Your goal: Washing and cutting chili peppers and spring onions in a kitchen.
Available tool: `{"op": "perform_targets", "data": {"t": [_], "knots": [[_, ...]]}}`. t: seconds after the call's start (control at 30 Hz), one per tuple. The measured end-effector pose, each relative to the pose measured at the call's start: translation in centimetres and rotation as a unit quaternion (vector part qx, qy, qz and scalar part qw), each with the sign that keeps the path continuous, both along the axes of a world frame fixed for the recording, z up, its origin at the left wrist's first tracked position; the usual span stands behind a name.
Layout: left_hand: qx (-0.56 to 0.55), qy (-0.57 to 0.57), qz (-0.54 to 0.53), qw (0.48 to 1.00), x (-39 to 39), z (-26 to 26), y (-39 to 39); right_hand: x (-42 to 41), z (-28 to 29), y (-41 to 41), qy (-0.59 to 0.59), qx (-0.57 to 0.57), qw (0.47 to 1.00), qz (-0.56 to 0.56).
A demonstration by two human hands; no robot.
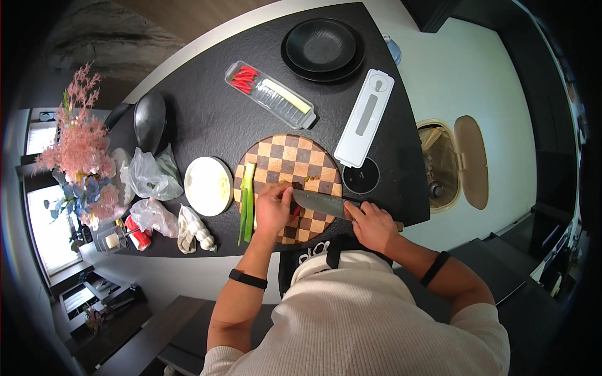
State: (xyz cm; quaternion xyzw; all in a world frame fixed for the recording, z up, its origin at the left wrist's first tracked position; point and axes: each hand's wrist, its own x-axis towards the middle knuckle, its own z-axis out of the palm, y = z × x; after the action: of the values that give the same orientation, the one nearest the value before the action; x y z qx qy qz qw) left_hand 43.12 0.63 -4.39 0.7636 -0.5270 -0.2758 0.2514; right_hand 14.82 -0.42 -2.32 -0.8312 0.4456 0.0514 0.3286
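Observation:
My right hand [374,225] grips a kitchen knife [319,203], its broad blade pointing left over a round checkered wooden cutting board [291,155]. At the blade's tip is my left hand [274,207], thumb and fingers drawn together; whether they pinch the tip or something small is unclear. Part of a red chili [296,214] shows below the blade. Small chili pieces [311,178] lie above it on the board. Along the board's left side rests a length of green onion or leek [247,202], beside my left hand.
Left of the board stands a white plate [204,183] with chopped pale bits. Beyond are a clear container [268,101] with red chilies, its white lid [364,117], black plates [321,44] and a black disc [360,176]. Bags [155,174] and garlic [201,232] sit left; an open bin [439,164] stands right.

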Motion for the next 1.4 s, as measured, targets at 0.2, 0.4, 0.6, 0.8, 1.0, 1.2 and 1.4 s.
{"op": "perform_targets", "data": {"t": [0.2, 0.4, 0.6, 0.8, 1.0, 1.2, 1.4], "knots": [[0.027, -0.031, -0.029, 0.999, -1.9, -0.6, -1.6, -1.3, -0.2, 0.4, -0.004, -0.033, 0.999, -0.012], [-0.010, -0.059, -0.083, 0.995, -1.8, -2.0, -2.7, -4.1, -2.0, 1.2, -0.154, 0.027, 0.979, -0.133], [-0.044, -0.092, -0.133, 0.986, -2.0, -2.1, -2.5, -2.0, -3.5, -0.7, -0.178, 0.301, 0.888, -0.297], [-0.080, -0.121, -0.116, 0.983, -2.8, -3.1, -2.1, 0.3, -4.1, -2.2, -0.161, 0.351, 0.875, -0.290], [-0.066, -0.100, -0.072, 0.990, -3.3, -3.8, -1.5, 1.8, -4.7, -2.0, -0.171, 0.354, 0.884, -0.252], [-0.056, -0.059, -0.063, 0.995, -3.4, -4.0, -1.3, 3.8, -6.5, 0.7, -0.211, 0.438, 0.816, -0.313], [-0.054, -0.062, -0.087, 0.993, -2.7, -3.8, -1.1, 6.3, -6.9, 3.5, -0.288, 0.461, 0.752, -0.374]]}}
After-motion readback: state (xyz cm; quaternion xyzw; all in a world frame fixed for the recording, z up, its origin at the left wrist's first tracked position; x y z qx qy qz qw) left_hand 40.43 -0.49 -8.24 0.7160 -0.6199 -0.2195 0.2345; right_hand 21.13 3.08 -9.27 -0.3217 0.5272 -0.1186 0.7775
